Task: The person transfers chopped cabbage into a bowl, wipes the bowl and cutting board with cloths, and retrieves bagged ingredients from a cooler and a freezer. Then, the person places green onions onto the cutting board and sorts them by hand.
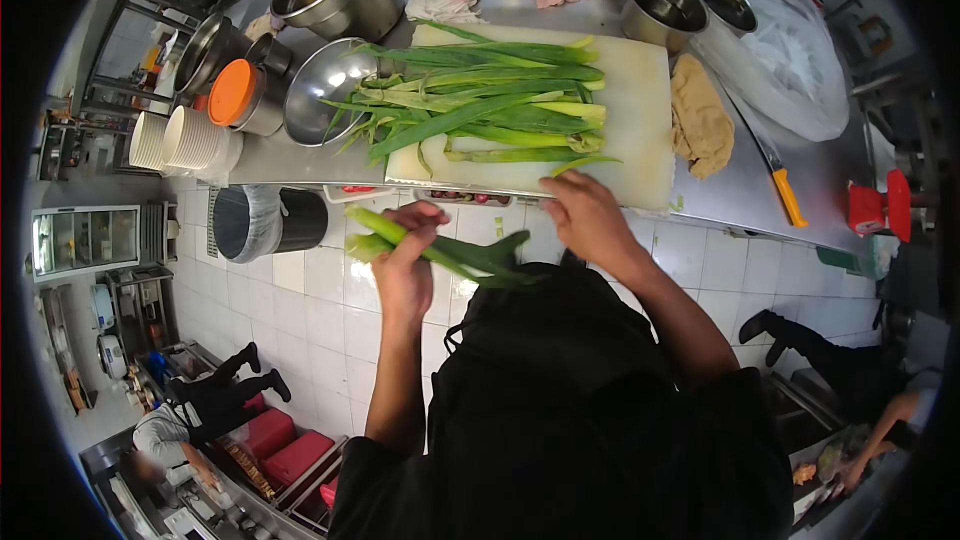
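Note:
My left hand [408, 255] is closed around a few leek stalks [460, 258], held in front of the table, with pale ends to the left and dark green leaves towards my apron. At the board's near edge is my right hand [590, 220], its fingers bent together at one end of a thin green leaf strip [590, 163]. A pile of leeks [500, 100] lies across the white cutting board [640, 105], leafy ends hanging over its left side.
Left of the board stand a steel bowl [315, 90] and an orange-lidded container [232, 92]. To the right lie a tan cloth [701, 115] and a yellow-handled knife [786, 195]. A lined bin [285, 223] stands below. Two other people are at the sides.

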`<control>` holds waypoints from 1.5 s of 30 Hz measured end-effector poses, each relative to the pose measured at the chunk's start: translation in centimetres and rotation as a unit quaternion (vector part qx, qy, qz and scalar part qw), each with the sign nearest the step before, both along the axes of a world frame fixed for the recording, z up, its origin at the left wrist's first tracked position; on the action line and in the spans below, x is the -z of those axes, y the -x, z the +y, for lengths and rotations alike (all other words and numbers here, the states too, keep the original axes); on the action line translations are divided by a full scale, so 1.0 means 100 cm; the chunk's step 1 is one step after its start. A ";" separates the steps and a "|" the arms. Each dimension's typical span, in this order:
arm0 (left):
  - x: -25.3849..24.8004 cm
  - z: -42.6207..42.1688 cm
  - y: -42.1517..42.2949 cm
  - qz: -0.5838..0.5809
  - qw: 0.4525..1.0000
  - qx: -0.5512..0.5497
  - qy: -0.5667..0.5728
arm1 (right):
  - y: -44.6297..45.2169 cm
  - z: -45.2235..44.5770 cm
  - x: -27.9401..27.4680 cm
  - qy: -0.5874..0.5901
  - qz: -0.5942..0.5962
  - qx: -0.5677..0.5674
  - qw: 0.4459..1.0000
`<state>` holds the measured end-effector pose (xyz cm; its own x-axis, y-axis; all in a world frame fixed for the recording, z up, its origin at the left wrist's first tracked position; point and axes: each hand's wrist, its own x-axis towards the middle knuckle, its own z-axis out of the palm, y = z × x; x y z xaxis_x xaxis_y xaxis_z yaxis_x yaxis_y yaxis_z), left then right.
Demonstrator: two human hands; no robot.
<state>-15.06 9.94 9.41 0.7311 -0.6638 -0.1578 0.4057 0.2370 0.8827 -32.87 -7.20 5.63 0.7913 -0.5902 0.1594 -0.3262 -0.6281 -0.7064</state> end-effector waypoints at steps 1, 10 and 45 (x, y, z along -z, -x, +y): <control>-0.007 0.005 -0.003 -0.004 1.000 -0.020 0.009 | 0.000 -0.007 0.002 0.027 0.015 0.024 0.999; 0.031 -0.074 -0.013 -0.573 0.757 0.158 -0.270 | 0.021 -0.040 0.019 0.112 0.144 0.096 0.978; 0.042 -0.143 0.080 -0.720 0.607 0.209 -0.262 | 0.168 -0.142 0.007 0.118 0.032 0.314 0.942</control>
